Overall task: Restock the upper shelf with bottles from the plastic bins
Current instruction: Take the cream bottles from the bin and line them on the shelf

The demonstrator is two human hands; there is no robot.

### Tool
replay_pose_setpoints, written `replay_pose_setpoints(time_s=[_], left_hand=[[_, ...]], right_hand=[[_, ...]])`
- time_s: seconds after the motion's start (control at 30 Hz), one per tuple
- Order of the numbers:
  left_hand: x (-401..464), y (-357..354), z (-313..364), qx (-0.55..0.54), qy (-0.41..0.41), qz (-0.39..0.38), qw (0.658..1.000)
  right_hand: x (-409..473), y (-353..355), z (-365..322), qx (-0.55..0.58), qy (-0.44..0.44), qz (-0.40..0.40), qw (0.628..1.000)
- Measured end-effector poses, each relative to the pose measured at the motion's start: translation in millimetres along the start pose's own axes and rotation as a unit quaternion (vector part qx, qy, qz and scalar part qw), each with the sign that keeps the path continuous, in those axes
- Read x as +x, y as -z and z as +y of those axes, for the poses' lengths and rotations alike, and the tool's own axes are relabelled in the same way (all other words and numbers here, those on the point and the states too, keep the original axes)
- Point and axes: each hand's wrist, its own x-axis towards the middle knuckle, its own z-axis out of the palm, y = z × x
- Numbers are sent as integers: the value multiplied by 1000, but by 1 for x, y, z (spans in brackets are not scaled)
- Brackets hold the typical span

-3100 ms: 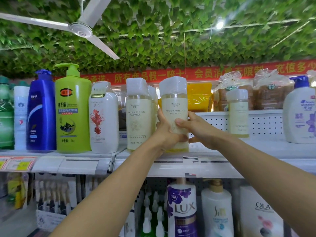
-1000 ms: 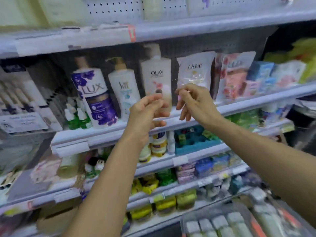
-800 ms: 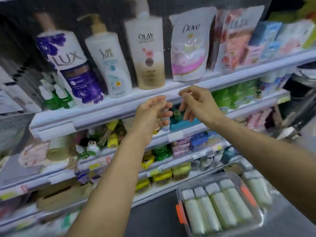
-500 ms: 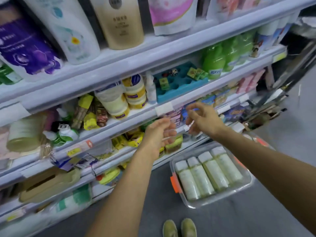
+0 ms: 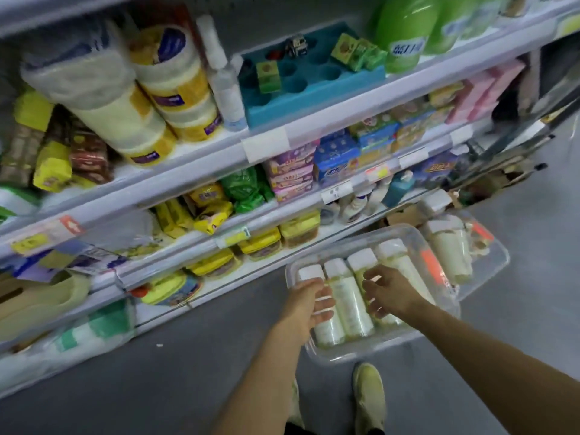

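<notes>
Hands hover over a clear plastic bin (image 5: 361,351) on the grey floor (image 5: 175,365), apart from each other and both with loosely spread fingers. The left hand (image 5: 309,304) hangs above the leftmost bottle (image 5: 323,324); whether its fingertips touch the bottle cannot be told. The right hand (image 5: 390,293) hangs above the bottles on the right side of the row, gripping nothing that can be seen. Between the two hands lies a pale bottle with a white cap (image 5: 346,293) (four such bottles lie side by side in this bin, caps toward the shelving). A second clear bin (image 5: 492,262) sits just beyond on the right, with more of the same bottles lying in it. Near the bottom edge, two olive-green shoes (image 5: 370,400) stand just short of the first bin. Farther off and to the left, store shelves (image 5: 194,171) carry yellow packets, tubs, soap boxes, a blue tray and green bottles.
</notes>
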Motion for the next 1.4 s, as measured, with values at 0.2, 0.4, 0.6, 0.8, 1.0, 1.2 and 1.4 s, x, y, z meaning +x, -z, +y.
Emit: replay_pose_setpoints(time_s=[0.2,0.4,0.6,0.8,1.0,1.2,1.4], left_hand=[[64,-14,-41,-2,30,50,998],[109,-20,-72,36,36,70,996],[145,-18,-98,100,27,149,983],[173,-20,-108,130,42,181,974],[194,-22,-119,123,36,196,972],[208,-22,-100,87,-46,198,975],[237,-24,-81,59,-3,243,968]], right_hand=[[55,-24,64,-36,-61,-47,996],[92,-31,97,-163,-50,-47,984],[120,-49,109,-175,-36,-32,983],[132,-72,117,-230,34,4,973],[153,-81,96,-317,215,36,923],[176,-93,74,-461,253,-4,851],[190,-100,73,-601,256,-46,756]])
